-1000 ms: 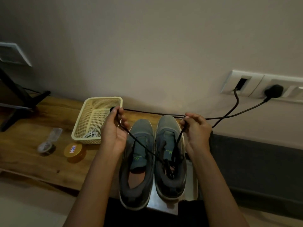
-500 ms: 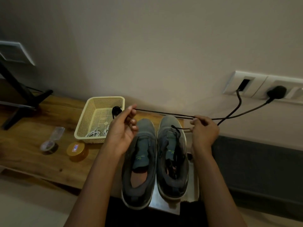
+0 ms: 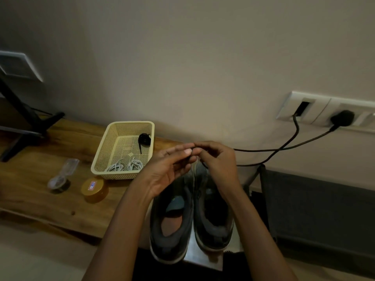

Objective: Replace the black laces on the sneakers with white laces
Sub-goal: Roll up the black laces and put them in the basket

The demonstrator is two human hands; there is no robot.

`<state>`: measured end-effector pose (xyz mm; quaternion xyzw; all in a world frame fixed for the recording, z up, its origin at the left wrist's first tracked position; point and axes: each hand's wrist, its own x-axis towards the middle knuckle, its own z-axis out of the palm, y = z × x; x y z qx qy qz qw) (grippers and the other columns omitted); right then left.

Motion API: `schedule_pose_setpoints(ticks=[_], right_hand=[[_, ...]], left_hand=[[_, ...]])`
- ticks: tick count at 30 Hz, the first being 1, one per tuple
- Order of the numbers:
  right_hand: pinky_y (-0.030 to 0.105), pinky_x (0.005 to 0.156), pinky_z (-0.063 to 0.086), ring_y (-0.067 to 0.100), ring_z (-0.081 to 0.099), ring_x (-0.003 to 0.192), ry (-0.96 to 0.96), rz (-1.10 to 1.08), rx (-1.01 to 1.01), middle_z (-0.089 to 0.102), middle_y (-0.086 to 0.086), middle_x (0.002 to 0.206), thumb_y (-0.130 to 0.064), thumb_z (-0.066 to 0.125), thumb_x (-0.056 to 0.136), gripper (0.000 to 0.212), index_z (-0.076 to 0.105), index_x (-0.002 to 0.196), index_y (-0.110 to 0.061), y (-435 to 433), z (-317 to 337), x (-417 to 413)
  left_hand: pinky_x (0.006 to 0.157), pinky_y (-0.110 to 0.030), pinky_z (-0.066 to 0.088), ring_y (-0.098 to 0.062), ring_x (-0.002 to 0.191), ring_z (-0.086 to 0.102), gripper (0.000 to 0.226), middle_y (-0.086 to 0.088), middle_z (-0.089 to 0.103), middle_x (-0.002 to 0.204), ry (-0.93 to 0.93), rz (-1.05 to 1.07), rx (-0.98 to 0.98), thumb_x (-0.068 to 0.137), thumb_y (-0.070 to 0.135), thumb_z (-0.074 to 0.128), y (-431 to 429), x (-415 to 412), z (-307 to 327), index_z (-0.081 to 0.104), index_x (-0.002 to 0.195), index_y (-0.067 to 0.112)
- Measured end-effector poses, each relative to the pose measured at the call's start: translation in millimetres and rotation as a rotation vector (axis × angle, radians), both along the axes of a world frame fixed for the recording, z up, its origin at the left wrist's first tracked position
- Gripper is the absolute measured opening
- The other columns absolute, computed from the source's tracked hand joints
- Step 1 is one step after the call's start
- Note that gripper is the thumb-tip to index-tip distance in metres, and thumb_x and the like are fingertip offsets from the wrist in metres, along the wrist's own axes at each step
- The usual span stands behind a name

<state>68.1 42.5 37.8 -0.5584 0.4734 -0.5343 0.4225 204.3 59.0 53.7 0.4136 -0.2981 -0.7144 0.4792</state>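
From the head view, the left hand (image 3: 166,171) and right hand (image 3: 218,165) are brought together above the toes of the sneakers (image 3: 174,236), fingertips meeting and pinching a black lace (image 3: 203,164). Only a short dark piece of it shows under the right fingers. How much is gathered there, I cannot tell.

The likely slip is that the thin lace springs out of the pinch and drops into a shoe or off the edge. The wall cables (image 3: 284,148) run just behind the hands, dark like the lace, so a loose end could snag or be mistaken for one. The light is dim, which does not help.

The basket (image 3: 121,124) sits just left of the hands on the wooden bench (image 3: 36,191), holding another coiled black lace (image 3: 144,139) and two bundles of white laces (image 3: 125,166). A tape roll (image 3: 94,189) and a clear plastic piece (image 3: 60,177) lie nearer the front. Behind is a plain wall with a socket strip (image 3: 316,110), a black stand (image 3: 30,122) to the left and a dark panel (image 3: 316,209) to the right.
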Motion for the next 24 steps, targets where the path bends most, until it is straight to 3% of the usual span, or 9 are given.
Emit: schedule_pose_setpoints(ticks=[5, 8, 11, 12, 15, 17, 20, 22, 24], right_hand=[[0.008, 0.063, 0.041, -0.011, 0.056, 0.063, 0.094, 0.012, -0.059, 0.066, -0.007, 0.076, 0.004, 0.064, 0.083, 0.020, 0.071, 0.099, -0.004, -3, 0, -14], [0.008, 0.067, 0.043, -0.011, 0.061, 0.068, 0.153, 0.118, -0.011, 0.069, -0.019, 0.071, -0.004, 0.066, 0.083, 0.018, 0.072, 0.096, -0.017, -2, -1, -11], [0.008, 0.065, 0.043, -0.008, 0.059, 0.059, 0.216, 0.252, 0.073, 0.066, -0.015, 0.055, -0.003, 0.066, 0.084, 0.013, 0.072, 0.092, -0.011, 1, -2, -10], [0.008, 0.064, 0.044, -0.006, 0.059, 0.057, 0.211, 0.289, 0.109, 0.065, -0.011, 0.055, -0.003, 0.066, 0.084, 0.010, 0.073, 0.089, -0.007, 3, -2, -11], [0.014, 0.061, 0.047, 0.002, 0.059, 0.056, 0.208, 0.367, 0.178, 0.067, 0.000, 0.065, -0.006, 0.071, 0.080, 0.004, 0.073, 0.083, -0.004, 8, 2, -13], [0.016, 0.059, 0.047, 0.005, 0.058, 0.055, 0.151, 0.364, 0.180, 0.066, -0.001, 0.063, -0.005, 0.072, 0.079, 0.006, 0.072, 0.076, -0.010, 8, 3, -13], [0.016, 0.056, 0.046, 0.003, 0.057, 0.054, 0.095, 0.255, 0.106, 0.063, -0.007, 0.058, -0.003, 0.067, 0.083, 0.015, 0.068, 0.072, -0.014, 4, 4, -14], [0.015, 0.058, 0.047, 0.001, 0.058, 0.056, 0.084, 0.178, 0.072, 0.063, -0.003, 0.064, -0.002, 0.064, 0.085, 0.012, 0.066, 0.076, -0.009, 2, 3, -16], [0.014, 0.062, 0.046, 0.000, 0.057, 0.062, 0.120, 0.114, 0.035, 0.064, -0.002, 0.069, -0.003, 0.064, 0.085, 0.012, 0.067, 0.077, -0.011, 0, 1, -18]], left_hand=[[0.055, -0.014, 0.054, -0.005, 0.062, 0.067, 0.017, -0.001, 0.073, 0.077, -0.047, -0.203, 0.089, 0.080, 0.008, 0.060, 8, 2, 6, 0.067, 0.095, 0.005], [0.054, -0.014, 0.054, -0.006, 0.064, 0.068, 0.014, -0.001, 0.073, 0.077, 0.091, -0.042, 0.064, 0.079, 0.009, 0.058, 4, -2, 10, 0.067, 0.090, 0.007], [0.044, -0.009, 0.046, -0.010, 0.075, 0.072, 0.009, -0.002, 0.074, 0.081, 0.231, 0.262, 0.044, 0.089, 0.005, 0.054, -3, -4, 3, 0.063, 0.092, 0.007], [0.042, -0.010, 0.042, -0.011, 0.079, 0.072, 0.009, -0.003, 0.075, 0.083, 0.176, 0.351, 0.017, 0.089, 0.004, 0.056, -4, -4, -1, 0.062, 0.095, 0.006], [0.046, -0.016, 0.036, -0.013, 0.087, 0.071, 0.017, -0.004, 0.075, 0.089, -0.221, 0.493, -0.088, 0.087, 0.005, 0.063, -3, -5, -9, 0.064, 0.103, 0.006], [0.042, -0.013, 0.036, -0.009, 0.081, 0.071, 0.014, 0.001, 0.074, 0.087, -0.413, 0.447, -0.139, 0.086, 0.009, 0.065, 0, -6, -9, 0.065, 0.100, 0.012], [0.038, -0.010, 0.034, 0.002, 0.063, 0.060, 0.012, 0.009, 0.067, 0.081, -0.687, 0.196, -0.162, 0.087, 0.014, 0.065, 3, -7, -7, 0.067, 0.097, 0.021], [0.038, -0.012, 0.030, -0.002, 0.066, 0.065, 0.010, 0.004, 0.072, 0.082, -0.613, 0.011, -0.114, 0.089, 0.012, 0.061, 4, -7, -5, 0.069, 0.096, 0.016], [0.039, -0.012, 0.026, -0.009, 0.073, 0.071, 0.012, -0.002, 0.074, 0.084, -0.408, -0.092, -0.002, 0.091, 0.008, 0.057, 6, -5, 0, 0.066, 0.099, 0.009]])
